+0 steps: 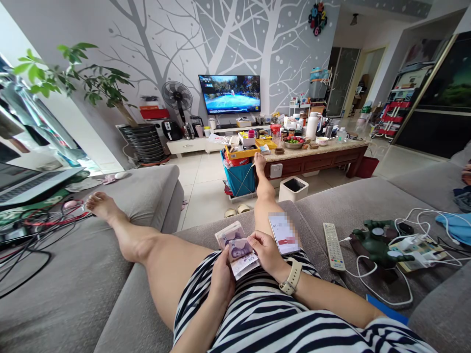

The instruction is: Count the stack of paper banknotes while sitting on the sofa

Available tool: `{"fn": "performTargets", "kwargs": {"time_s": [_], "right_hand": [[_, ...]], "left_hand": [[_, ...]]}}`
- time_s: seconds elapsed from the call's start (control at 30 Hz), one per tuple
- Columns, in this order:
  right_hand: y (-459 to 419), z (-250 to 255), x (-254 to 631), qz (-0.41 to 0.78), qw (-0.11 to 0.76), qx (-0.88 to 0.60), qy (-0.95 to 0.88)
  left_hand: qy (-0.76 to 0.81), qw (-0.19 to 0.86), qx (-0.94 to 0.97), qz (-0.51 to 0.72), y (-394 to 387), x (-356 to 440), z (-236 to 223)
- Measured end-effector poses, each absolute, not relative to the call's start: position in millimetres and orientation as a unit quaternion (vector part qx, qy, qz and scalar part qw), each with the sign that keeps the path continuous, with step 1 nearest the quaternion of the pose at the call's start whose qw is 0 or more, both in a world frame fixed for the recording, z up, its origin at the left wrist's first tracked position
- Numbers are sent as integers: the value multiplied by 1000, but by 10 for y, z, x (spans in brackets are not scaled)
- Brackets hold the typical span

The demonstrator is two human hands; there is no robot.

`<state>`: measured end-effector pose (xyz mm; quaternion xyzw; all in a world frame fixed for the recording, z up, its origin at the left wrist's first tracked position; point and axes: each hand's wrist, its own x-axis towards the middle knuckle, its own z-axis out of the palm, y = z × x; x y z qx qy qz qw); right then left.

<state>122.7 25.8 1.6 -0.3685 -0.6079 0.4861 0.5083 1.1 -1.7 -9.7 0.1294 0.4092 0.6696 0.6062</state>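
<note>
Both my hands hold a small stack of banknotes (237,250) over my lap, above a black-and-white striped garment. My left hand (222,279) is closed around the lower edge of the stack from below. My right hand (267,252), with a beige watch on the wrist, pinches the top note at its right side. A phone (283,233) rests on my right thigh, just beyond the right hand. I sit on a grey sofa (73,289) with both legs stretched out.
A white remote control (333,245), a dark green figure (375,245) and white cables (415,230) lie on the sofa to my right. A laptop (29,181) and wires sit at left. Ahead stand a cluttered coffee table (316,147), a white bin (293,187) and a TV (229,93).
</note>
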Motion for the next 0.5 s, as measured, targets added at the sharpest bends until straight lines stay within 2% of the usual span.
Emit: {"fn": "performTargets", "kwargs": {"time_s": [0.5], "right_hand": [[263, -5, 1220, 483, 518, -359, -608]], "left_hand": [[410, 616, 140, 658, -3, -14, -150]]}}
